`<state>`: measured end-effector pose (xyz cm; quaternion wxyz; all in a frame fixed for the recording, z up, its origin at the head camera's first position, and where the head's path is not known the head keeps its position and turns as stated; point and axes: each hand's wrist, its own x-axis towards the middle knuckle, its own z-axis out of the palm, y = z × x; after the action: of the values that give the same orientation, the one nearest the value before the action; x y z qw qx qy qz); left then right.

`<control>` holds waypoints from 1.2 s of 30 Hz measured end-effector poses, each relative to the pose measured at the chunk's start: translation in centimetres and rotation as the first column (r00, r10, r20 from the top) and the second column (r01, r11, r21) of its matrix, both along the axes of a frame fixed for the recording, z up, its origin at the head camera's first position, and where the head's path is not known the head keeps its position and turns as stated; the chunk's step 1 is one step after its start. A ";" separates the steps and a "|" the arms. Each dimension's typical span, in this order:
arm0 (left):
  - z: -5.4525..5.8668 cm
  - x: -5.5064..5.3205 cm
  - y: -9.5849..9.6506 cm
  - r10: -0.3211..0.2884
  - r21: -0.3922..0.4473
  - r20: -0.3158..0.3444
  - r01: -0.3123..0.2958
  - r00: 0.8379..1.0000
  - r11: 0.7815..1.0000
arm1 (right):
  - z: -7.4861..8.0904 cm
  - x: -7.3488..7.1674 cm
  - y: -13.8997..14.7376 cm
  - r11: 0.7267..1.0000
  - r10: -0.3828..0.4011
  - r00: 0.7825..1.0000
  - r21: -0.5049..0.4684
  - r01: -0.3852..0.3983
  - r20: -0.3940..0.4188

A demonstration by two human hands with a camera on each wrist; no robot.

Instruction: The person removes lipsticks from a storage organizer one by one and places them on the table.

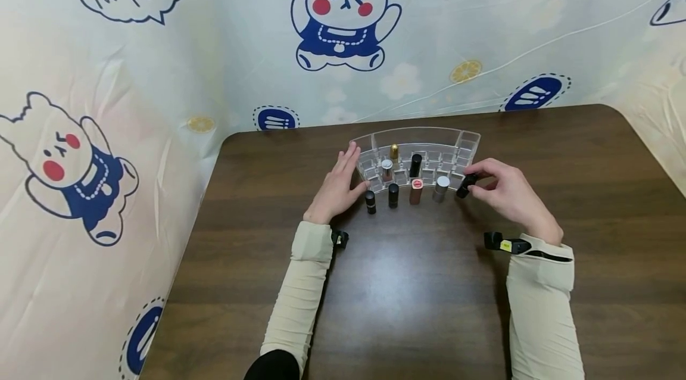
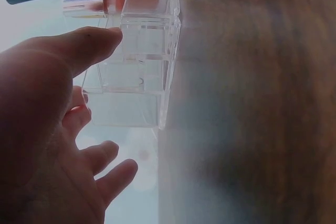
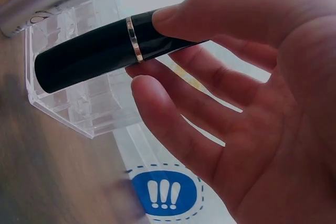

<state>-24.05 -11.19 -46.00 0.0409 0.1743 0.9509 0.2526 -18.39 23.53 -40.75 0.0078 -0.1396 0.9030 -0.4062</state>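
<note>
At four o'clock on the clear rack (image 1: 417, 137), the right grip (image 1: 504, 195) pinches a black lipstick (image 1: 466, 185), the left grip (image 1: 339, 184) is spread at nine o'clock, and work appears part-complete: three lipsticks (image 1: 415, 165) seated inside, four upright tubes (image 1: 415, 193) outside on the surface (image 1: 407, 308) at six o'clock.

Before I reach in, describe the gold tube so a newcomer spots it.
On the brown table stands a clear curved organizer, the left hand at its left end. Inside, the gold tube stands behind a silver one and left of a black one; its gold colour sets it apart from both.
</note>
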 end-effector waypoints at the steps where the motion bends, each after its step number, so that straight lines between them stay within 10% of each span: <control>1: 0.0 0.0 0.0 0.000 0.002 -0.001 0.000 1.000 1.000 | 0.0 0.0 0.0 1.000 -0.004 1.000 0.002 0.004 0.010; 36: -0.4 0.0 -0.2 0.020 0.004 0.014 -0.020 1.000 1.000 | -0.7 -0.5 -0.2 0.997 0.053 0.997 0.062 -0.056 0.051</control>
<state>-24.07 -11.41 -46.37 0.0447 0.1633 0.9517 0.2561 -18.89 23.32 -41.45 0.0454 -0.1538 0.9108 -0.3805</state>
